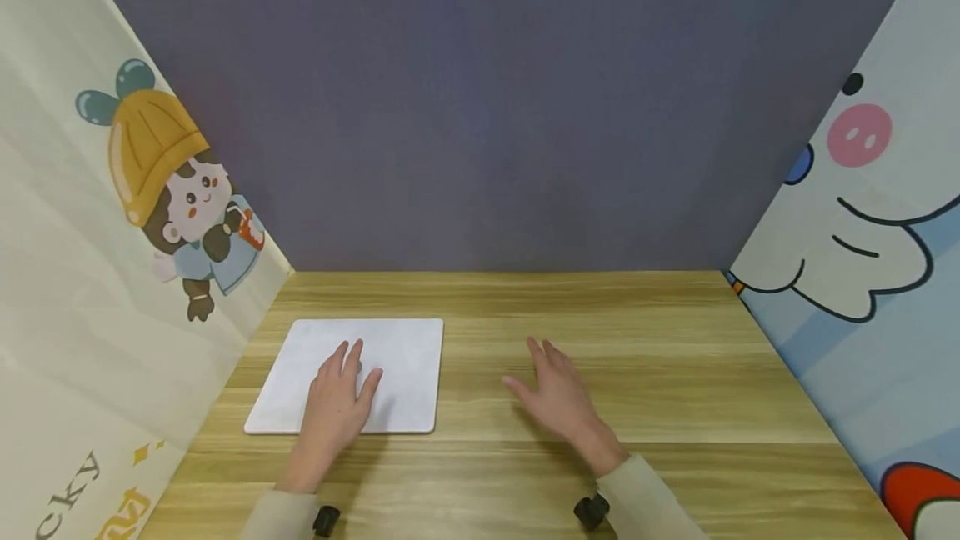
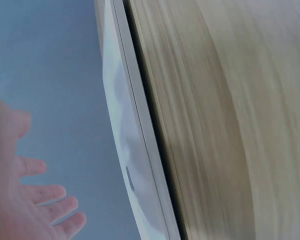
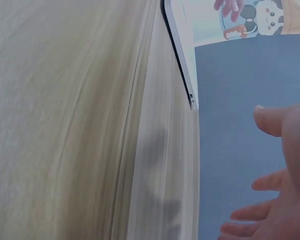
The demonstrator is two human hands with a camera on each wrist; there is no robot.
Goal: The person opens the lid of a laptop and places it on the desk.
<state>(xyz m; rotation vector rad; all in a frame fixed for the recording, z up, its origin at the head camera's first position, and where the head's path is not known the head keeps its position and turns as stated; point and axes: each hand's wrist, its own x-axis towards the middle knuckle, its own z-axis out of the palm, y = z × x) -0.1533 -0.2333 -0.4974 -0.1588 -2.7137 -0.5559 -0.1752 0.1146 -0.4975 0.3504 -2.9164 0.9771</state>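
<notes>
- Nearest, pale sleeves (image 1: 656, 502) ended at the wrists, where small black devices (image 1: 592, 512) sat.
- The left hand (image 1: 330, 407) hung above the near middle of a closed laptop (image 1: 408, 357), its fingers extended and thumb spread wide.
- The right hand (image 1: 558, 398) hung over bare tabletop (image 1: 480, 486), to the right of the laptop and apart from it, fingers likewise extended, thumb wide.
- The laptop lay flat on the table's left half, a dark mark (image 1: 359, 367) on its lid partly hidden by the left hand.
- Beyond rose cartoon-printed side panels (image 1: 60, 215) and a grey-blue back wall (image 1: 480, 107).
</notes>
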